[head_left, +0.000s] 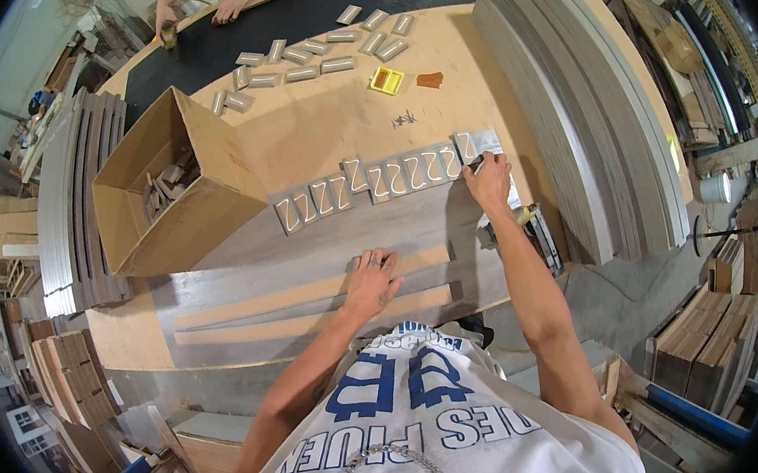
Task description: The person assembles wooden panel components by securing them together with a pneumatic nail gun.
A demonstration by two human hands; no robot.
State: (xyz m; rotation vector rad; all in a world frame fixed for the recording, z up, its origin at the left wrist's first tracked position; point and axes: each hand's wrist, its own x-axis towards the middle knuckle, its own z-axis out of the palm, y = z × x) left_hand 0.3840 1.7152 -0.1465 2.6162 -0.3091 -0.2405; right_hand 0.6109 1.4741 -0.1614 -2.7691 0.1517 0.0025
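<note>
Loosely, left hand (375,282) rests unclenched; right hand (489,181) (grip unclear), beside squiggled oblong blocks (394,176).

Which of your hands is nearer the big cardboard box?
Left. The left hand is right of the box, over long wood strips; the right hand is farther off, at the right end of the grey pieces.

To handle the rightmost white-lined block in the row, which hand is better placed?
Likely the right hand: it is right at that block, while the left hand is lower, by the wooden strips.
</note>
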